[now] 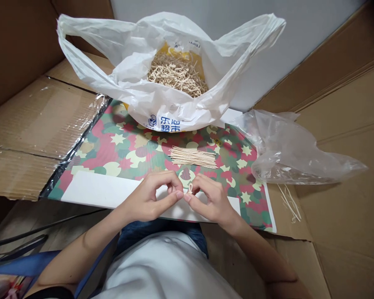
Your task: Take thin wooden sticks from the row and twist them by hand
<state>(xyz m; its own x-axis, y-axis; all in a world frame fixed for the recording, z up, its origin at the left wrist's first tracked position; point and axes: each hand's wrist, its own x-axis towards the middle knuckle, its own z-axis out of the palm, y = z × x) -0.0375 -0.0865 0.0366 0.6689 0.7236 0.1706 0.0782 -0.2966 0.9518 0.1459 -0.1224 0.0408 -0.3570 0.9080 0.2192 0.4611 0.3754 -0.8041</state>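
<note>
A small pale strand bent into a loop (190, 188) stands up from the fingertips of my right hand (211, 200), which is closed on it in a pinch. Just left of the loop, my left hand (157, 195) has its thumb and forefinger pressed together, almost touching the right fingertips. Whatever lies between those left fingers is hidden. Beyond both hands, a flat bundle of thin straight pale strands (192, 157) rests on the camouflage-patterned board (137, 143). Under the hands runs a white strip (96, 191) along the board's near edge.
Behind the bundle, an open white plastic bag (112, 85) holds many short, curled pale pieces (177, 77). A clear plastic bag (293, 151) lies crumpled at the right, near a few loose strands (289, 202). Cardboard (28, 120) flanks the board on both sides.
</note>
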